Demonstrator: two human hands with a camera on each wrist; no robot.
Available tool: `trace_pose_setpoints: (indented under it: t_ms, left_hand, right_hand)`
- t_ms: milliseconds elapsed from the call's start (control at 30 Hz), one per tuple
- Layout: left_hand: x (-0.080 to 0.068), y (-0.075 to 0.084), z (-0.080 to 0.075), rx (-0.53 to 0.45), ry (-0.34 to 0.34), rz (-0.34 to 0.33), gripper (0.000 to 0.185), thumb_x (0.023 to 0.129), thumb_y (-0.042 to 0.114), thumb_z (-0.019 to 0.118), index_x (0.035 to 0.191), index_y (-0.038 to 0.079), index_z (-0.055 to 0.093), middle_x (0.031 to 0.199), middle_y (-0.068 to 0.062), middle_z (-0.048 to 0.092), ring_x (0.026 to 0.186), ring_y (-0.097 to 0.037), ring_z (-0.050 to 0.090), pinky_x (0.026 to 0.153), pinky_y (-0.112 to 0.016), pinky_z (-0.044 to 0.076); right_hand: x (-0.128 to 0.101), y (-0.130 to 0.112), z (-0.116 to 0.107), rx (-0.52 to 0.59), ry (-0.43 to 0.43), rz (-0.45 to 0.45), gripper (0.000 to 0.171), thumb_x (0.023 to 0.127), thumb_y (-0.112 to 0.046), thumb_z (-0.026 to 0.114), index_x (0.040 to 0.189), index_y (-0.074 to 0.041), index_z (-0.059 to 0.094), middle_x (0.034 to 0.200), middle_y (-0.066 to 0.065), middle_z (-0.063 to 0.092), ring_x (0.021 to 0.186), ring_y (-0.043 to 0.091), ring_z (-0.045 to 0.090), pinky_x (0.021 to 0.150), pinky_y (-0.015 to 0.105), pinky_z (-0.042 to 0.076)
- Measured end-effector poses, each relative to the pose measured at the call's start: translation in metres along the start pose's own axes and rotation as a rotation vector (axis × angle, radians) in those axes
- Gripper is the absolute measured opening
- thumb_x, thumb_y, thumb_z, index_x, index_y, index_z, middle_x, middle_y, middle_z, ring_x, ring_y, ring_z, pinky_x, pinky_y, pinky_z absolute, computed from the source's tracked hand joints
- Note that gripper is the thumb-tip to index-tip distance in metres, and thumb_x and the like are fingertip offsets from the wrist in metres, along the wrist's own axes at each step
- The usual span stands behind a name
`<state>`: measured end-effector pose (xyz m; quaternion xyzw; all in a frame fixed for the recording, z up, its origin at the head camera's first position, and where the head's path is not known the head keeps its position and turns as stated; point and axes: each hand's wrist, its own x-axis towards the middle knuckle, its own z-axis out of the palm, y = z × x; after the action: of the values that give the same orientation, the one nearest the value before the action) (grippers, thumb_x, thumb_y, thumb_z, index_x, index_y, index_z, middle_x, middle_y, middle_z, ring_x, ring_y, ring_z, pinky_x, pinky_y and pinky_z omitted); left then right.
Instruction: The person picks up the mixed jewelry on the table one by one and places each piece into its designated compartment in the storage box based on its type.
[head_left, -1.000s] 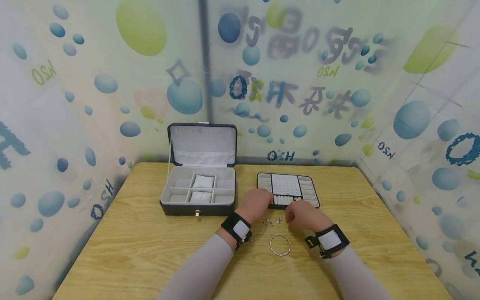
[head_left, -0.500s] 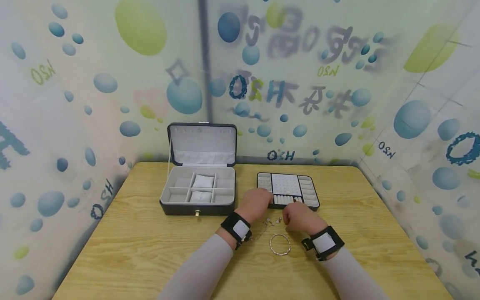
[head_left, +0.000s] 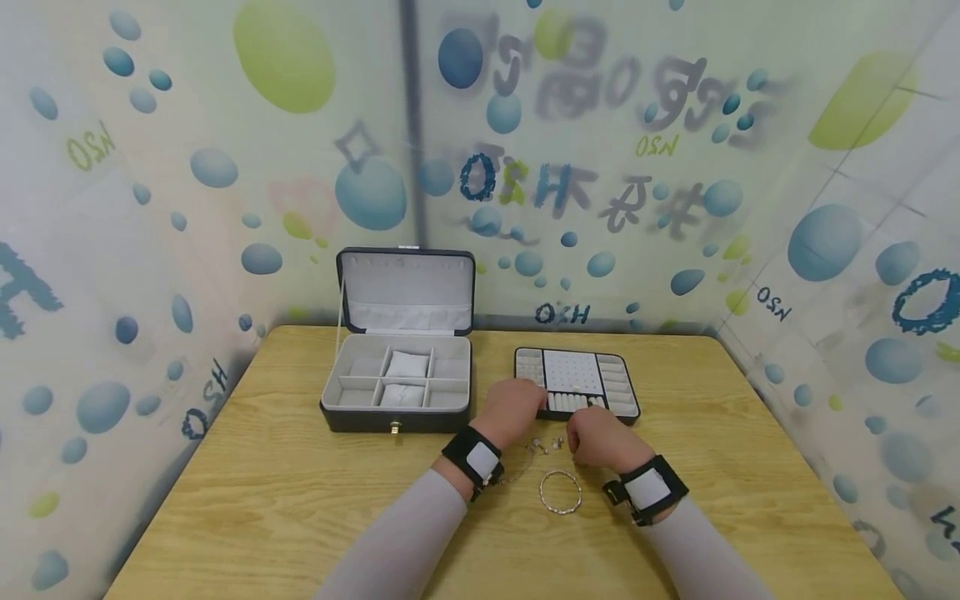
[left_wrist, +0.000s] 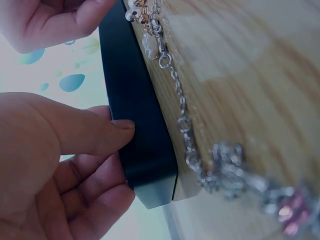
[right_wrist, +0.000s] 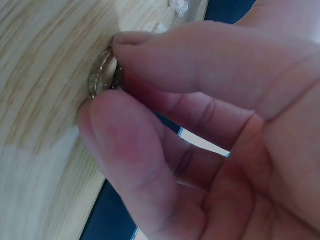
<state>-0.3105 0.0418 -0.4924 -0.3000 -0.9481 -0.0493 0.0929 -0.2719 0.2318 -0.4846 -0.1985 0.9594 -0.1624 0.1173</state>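
Observation:
My left hand (head_left: 525, 403) grips the near left corner of the black jewellery tray (head_left: 622, 392). In the left wrist view its thumb (left_wrist: 95, 131) presses the tray's dark side wall (left_wrist: 142, 150) and the fingers curl under the corner. My right hand (head_left: 577, 447) is on the table just in front of the tray. Its thumb and forefinger pinch a small gold-coloured ring (right_wrist: 102, 75) against the wood. A thin silver chain (left_wrist: 182, 122) lies beside the tray, and small earrings (head_left: 546, 444) lie between my hands.
An open grey-lined jewellery box (head_left: 397, 383) with its lid up stands at the back left of the wooden table (head_left: 262, 500). A silver bangle (head_left: 560, 490) lies between my wrists. Patterned curtain walls close in three sides.
My right hand has slid a little left and nearer to the small pieces on the table. The left hand has stayed on the tray corner.

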Motion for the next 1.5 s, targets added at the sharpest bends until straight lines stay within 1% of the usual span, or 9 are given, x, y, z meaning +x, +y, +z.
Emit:
trace_pose_setpoints:
  t_ms: [100,133,367,567,800,1100,1300,1500]
  left_hand:
    - [0.000,0.000,0.001,-0.007,0.005,-0.001,0.016,0.098,0.013,0.071,0.089,0.024,0.077,0.085,0.007,0.073,0.070,-0.008,0.055,0.058,-0.027,0.046]
    - [0.000,0.000,0.002,-0.009,0.008,-0.001,0.016,0.098,0.012,0.071,0.088,0.024,0.077,0.085,0.008,0.073,0.069,-0.008,0.055,0.058,-0.027,0.045]
    - [-0.002,0.000,0.006,-0.014,0.013,0.016,0.015,0.096,0.012,0.073,0.089,0.025,0.077,0.085,0.008,0.073,0.068,-0.007,0.054,0.056,-0.025,0.042]
    - [-0.001,0.001,0.009,-0.020,0.022,0.011,0.016,0.096,0.011,0.073,0.089,0.025,0.077,0.085,0.008,0.073,0.069,-0.007,0.055,0.057,-0.025,0.044]
    - [-0.001,0.002,0.006,-0.008,0.015,0.003,0.016,0.097,0.012,0.072,0.087,0.025,0.076,0.084,0.008,0.073,0.068,-0.007,0.054,0.055,-0.025,0.043]
    - [-0.001,0.001,0.003,-0.016,0.008,0.005,0.016,0.096,0.011,0.073,0.085,0.024,0.074,0.082,0.008,0.071,0.067,-0.007,0.052,0.055,-0.025,0.041]
    - [0.000,-0.001,0.004,-0.005,0.017,0.022,0.017,0.095,0.011,0.073,0.084,0.024,0.073,0.081,0.008,0.070,0.068,-0.007,0.052,0.056,-0.025,0.042]
    - [0.000,-0.002,0.003,-0.004,0.011,0.024,0.017,0.094,0.010,0.075,0.085,0.024,0.074,0.081,0.009,0.070,0.068,-0.007,0.052,0.056,-0.026,0.043]
  right_hand:
    - [0.000,0.001,0.001,-0.006,0.000,0.010,0.028,0.072,0.004,0.076,0.060,-0.017,0.061,0.060,-0.006,0.051,0.059,0.013,0.047,0.057,0.028,0.036]
    - [-0.004,-0.010,-0.005,-0.001,-0.008,0.053,0.029,0.071,0.007,0.075,0.059,-0.016,0.060,0.059,-0.006,0.051,0.058,0.014,0.047,0.056,0.028,0.036]
    - [-0.003,-0.003,0.004,0.017,-0.013,0.112,0.030,0.073,0.005,0.076,0.059,-0.016,0.060,0.058,-0.006,0.049,0.055,0.012,0.045,0.053,0.027,0.033]
    - [-0.003,-0.002,0.005,0.021,0.002,0.096,0.030,0.072,0.003,0.077,0.057,-0.017,0.060,0.056,-0.007,0.049,0.053,0.012,0.045,0.051,0.028,0.033]
    - [-0.003,-0.003,0.006,0.020,0.016,0.106,0.030,0.071,0.000,0.080,0.058,-0.016,0.059,0.056,-0.006,0.050,0.053,0.012,0.046,0.052,0.028,0.033]
    - [-0.002,0.000,0.004,0.044,0.006,0.090,0.028,0.071,0.001,0.078,0.059,-0.017,0.059,0.056,-0.007,0.049,0.054,0.012,0.045,0.052,0.028,0.032]
    - [-0.002,0.001,0.000,0.037,-0.002,0.076,0.028,0.072,0.000,0.078,0.059,-0.017,0.060,0.057,-0.007,0.050,0.055,0.011,0.046,0.053,0.027,0.034]
    - [-0.002,0.000,-0.002,0.029,-0.005,0.060,0.028,0.071,0.001,0.079,0.059,-0.017,0.060,0.057,-0.007,0.050,0.056,0.012,0.046,0.054,0.027,0.033]
